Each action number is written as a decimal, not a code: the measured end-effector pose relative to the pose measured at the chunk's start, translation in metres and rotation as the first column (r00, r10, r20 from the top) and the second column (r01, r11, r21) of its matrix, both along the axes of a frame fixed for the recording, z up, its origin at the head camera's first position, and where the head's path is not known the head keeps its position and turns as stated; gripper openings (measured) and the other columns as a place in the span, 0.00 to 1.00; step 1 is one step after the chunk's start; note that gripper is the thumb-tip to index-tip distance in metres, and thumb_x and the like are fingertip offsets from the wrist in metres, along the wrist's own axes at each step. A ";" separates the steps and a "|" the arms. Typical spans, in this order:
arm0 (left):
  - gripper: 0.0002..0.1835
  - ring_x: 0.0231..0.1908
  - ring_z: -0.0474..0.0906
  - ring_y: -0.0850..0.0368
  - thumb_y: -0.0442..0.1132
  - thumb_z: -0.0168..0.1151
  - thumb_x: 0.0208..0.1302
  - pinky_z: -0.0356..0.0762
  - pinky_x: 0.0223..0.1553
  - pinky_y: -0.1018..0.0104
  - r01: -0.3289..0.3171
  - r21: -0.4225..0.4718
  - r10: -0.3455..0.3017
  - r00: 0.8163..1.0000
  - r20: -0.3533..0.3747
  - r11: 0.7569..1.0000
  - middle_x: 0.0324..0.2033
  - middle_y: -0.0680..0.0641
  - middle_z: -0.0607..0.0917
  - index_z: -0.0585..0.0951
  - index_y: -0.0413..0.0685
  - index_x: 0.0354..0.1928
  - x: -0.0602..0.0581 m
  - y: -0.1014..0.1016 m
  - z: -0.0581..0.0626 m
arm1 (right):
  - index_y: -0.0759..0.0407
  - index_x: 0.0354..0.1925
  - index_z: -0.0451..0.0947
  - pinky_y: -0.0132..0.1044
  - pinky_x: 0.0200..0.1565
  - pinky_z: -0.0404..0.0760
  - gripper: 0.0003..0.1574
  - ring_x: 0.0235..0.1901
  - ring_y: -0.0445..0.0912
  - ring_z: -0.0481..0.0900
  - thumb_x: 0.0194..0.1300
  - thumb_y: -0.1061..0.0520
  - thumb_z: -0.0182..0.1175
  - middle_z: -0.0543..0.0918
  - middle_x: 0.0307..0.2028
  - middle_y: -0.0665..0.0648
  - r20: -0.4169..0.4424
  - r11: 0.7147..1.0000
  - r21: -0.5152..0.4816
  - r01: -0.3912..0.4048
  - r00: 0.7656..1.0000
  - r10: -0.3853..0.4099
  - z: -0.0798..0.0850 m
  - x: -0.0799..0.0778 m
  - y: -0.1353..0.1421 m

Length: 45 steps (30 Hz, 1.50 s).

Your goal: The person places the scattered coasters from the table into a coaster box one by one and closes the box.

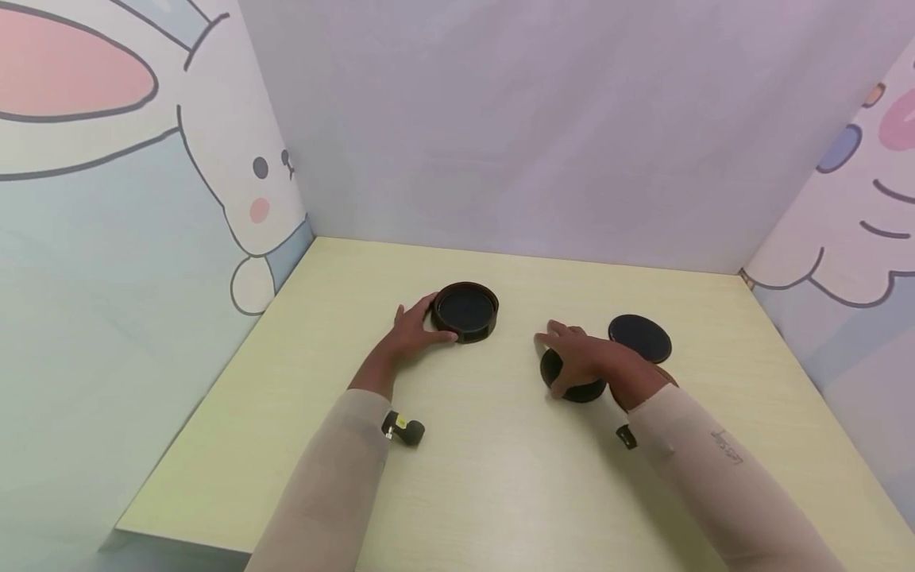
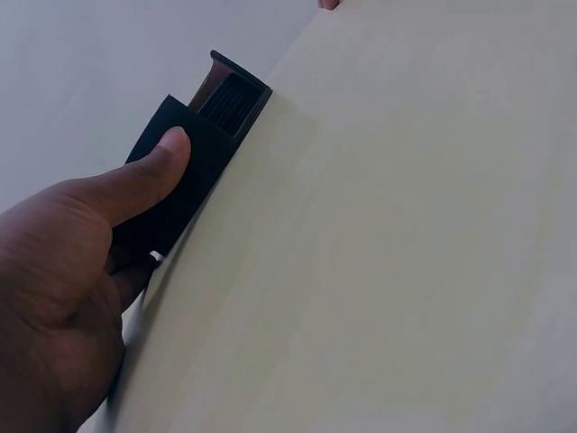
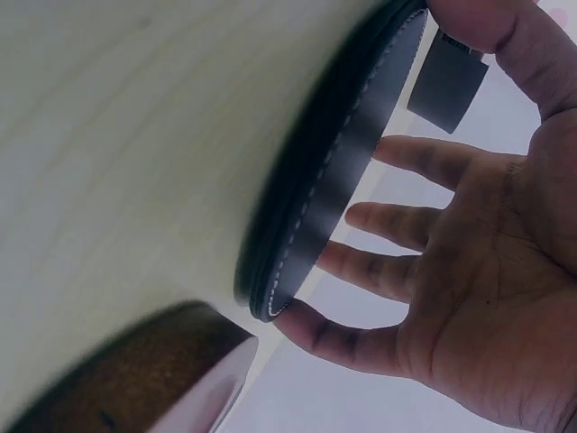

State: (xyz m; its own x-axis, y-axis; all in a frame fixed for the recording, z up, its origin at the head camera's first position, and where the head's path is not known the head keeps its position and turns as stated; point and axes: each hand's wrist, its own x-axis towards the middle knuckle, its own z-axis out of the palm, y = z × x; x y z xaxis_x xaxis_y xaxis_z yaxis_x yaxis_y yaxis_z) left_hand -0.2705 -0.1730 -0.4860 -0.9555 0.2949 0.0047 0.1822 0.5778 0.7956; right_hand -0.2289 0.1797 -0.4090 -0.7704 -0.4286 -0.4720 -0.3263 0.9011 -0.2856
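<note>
My left hand (image 1: 413,330) grips a round black coaster holder (image 1: 486,327), its thumb on the near side and fingers round the left. In the left wrist view, a notch in the holder (image 2: 185,180) shows stacked dark coasters (image 2: 233,101) inside. My right hand (image 1: 581,353) spans a round black coaster (image 1: 586,392) lying on the table. The right wrist view shows this coaster (image 3: 347,162) with white edge stitching and more than one dark layer, thumb and fingertips at its rim.
Another black coaster (image 1: 639,338) lies flat beyond my right wrist. A brown-edged round piece (image 1: 666,375), partly hidden by that wrist, lies beside it. The pale table (image 1: 457,477) meets a plain back wall (image 1: 500,143) and cartoon-printed side walls.
</note>
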 end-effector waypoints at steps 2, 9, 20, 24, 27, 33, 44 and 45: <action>0.55 0.88 0.53 0.42 0.54 0.80 0.65 0.17 0.88 0.39 -0.001 0.002 0.001 1.000 -0.001 1.000 0.85 0.44 0.65 0.59 0.51 0.87 0.000 0.000 0.000 | 0.59 0.84 0.60 0.69 0.68 0.80 0.65 0.83 0.73 0.54 0.58 0.47 0.82 0.48 0.87 0.72 -0.022 1.000 -0.012 -0.004 1.000 0.004 0.000 -0.001 0.001; 0.55 0.88 0.54 0.43 0.54 0.80 0.65 0.17 0.88 0.39 -0.003 0.005 0.003 1.000 -0.006 1.000 0.85 0.45 0.66 0.59 0.51 0.87 0.000 0.000 0.000 | 0.67 0.75 0.67 0.65 0.60 0.84 0.60 0.69 0.67 0.71 0.54 0.45 0.83 0.58 0.80 0.73 -0.100 1.000 -0.028 -0.009 0.995 0.007 0.000 -0.004 -0.001; 0.56 0.87 0.55 0.43 0.54 0.80 0.65 0.18 0.88 0.37 0.004 -0.003 -0.004 1.000 -0.014 1.000 0.85 0.44 0.66 0.59 0.50 0.87 -0.001 0.002 0.001 | 0.63 0.78 0.69 0.61 0.54 0.83 0.57 0.59 0.63 0.70 0.57 0.45 0.77 0.70 0.61 0.69 -0.243 0.992 -0.121 -0.029 0.970 -0.001 -0.003 -0.008 -0.004; 0.55 0.87 0.54 0.44 0.54 0.80 0.65 0.18 0.88 0.38 0.003 -0.001 -0.003 1.000 -0.013 1.000 0.85 0.44 0.67 0.59 0.50 0.87 -0.001 0.003 0.001 | 0.64 0.80 0.66 0.61 0.55 0.81 0.57 0.60 0.62 0.69 0.60 0.44 0.72 0.69 0.63 0.70 -0.253 0.990 -0.143 -0.012 0.967 -0.025 -0.003 -0.012 -0.007; 0.55 0.87 0.54 0.43 0.54 0.80 0.65 0.18 0.88 0.38 0.000 0.001 0.000 1.000 -0.009 1.000 0.85 0.44 0.66 0.59 0.50 0.87 -0.001 0.002 0.001 | 0.64 0.82 0.64 0.60 0.56 0.82 0.57 0.61 0.62 0.68 0.63 0.43 0.69 0.68 0.65 0.69 -0.248 0.985 -0.170 0.007 0.968 -0.049 -0.003 -0.015 -0.011; 0.55 0.87 0.55 0.43 0.54 0.80 0.66 0.18 0.88 0.38 0.000 0.000 0.000 1.000 -0.006 1.000 0.85 0.44 0.66 0.59 0.50 0.87 0.000 0.002 0.001 | 0.62 0.85 0.60 0.61 0.57 0.83 0.58 0.65 0.62 0.68 0.68 0.37 0.64 0.67 0.69 0.69 -0.271 0.983 -0.179 0.045 0.958 -0.094 0.000 -0.017 -0.023; 0.56 0.88 0.54 0.44 0.55 0.80 0.66 0.17 0.89 0.41 -0.015 -0.025 0.015 1.000 0.001 1.000 0.85 0.45 0.65 0.58 0.51 0.87 0.000 0.002 0.001 | 0.60 0.80 0.66 0.57 0.50 0.86 0.57 0.61 0.58 0.71 0.65 0.29 0.61 0.70 0.67 0.65 -0.417 0.985 -0.157 0.065 0.900 -0.126 0.001 -0.027 -0.053; 0.56 0.88 0.53 0.45 0.56 0.79 0.66 0.17 0.89 0.41 -0.017 -0.028 0.017 1.000 0.004 0.999 0.85 0.45 0.65 0.58 0.52 0.87 0.000 0.002 0.001 | 0.60 0.80 0.66 0.57 0.50 0.87 0.58 0.60 0.58 0.71 0.65 0.29 0.61 0.70 0.66 0.65 -0.426 0.985 -0.162 0.065 0.895 -0.129 0.000 -0.028 -0.055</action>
State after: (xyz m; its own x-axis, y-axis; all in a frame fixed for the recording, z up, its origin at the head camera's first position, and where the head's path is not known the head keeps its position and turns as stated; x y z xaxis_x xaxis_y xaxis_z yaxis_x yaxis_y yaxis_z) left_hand -0.2703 -0.1706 -0.4847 -0.9604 0.2784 -0.0074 0.1687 0.6029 0.7798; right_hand -0.2573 0.1244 -0.4087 -0.9255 -0.3780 -0.0221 -0.3596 0.8958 -0.2614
